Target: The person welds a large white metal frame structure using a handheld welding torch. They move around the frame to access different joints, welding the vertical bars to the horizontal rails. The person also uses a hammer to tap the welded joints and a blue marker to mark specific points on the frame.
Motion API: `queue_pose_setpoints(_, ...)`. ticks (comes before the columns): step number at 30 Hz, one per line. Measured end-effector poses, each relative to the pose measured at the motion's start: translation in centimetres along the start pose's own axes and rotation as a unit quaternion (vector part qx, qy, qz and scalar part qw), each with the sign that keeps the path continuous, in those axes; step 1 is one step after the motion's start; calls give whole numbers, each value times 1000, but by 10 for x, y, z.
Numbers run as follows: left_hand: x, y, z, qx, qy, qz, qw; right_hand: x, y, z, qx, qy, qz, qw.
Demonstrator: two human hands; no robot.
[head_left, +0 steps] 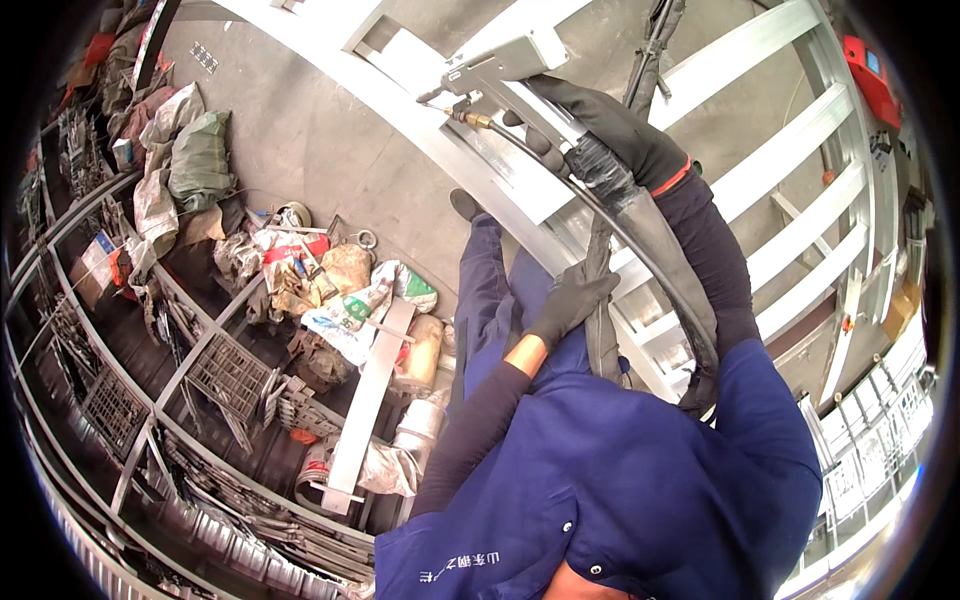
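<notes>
Right hand (625,135): fingers curled round the grip of a grey handheld tool (495,68), held over the long pale beam (375,120); contact unclear from where I stand. Left hand (570,308): fingers closed on grey sleeved hose (602,345). Floor (320,145) stretches between beam edge and sacks (200,160).

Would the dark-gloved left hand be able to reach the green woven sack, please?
Probably not: the left hand appears wrapped around a dark grey cable sheath, and the sack lies far to its left.
</notes>
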State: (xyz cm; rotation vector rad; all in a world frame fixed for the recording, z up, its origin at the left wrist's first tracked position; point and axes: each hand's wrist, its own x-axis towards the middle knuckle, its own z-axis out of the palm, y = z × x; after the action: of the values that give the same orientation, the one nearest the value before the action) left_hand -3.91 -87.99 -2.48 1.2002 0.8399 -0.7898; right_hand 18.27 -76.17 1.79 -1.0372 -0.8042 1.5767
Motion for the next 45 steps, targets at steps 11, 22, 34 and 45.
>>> queue_pose_setpoints(11,-5,9,4,-183,68,79,978,8,10,-7,-126,-21,-63,990)
queue_pose_setpoints(22,0,5,0,-195,53,72,977,18,6,-3,-55,-23,2,998)
queue_pose_setpoints(34,-2,4,-1,-165,60,84,981,20,12,-4,-142,-18,-31,989)
queue_pose_setpoints(45,-4,5,-6,-98,-16,26,995,13,22,-5,-115,-20,-60,991)
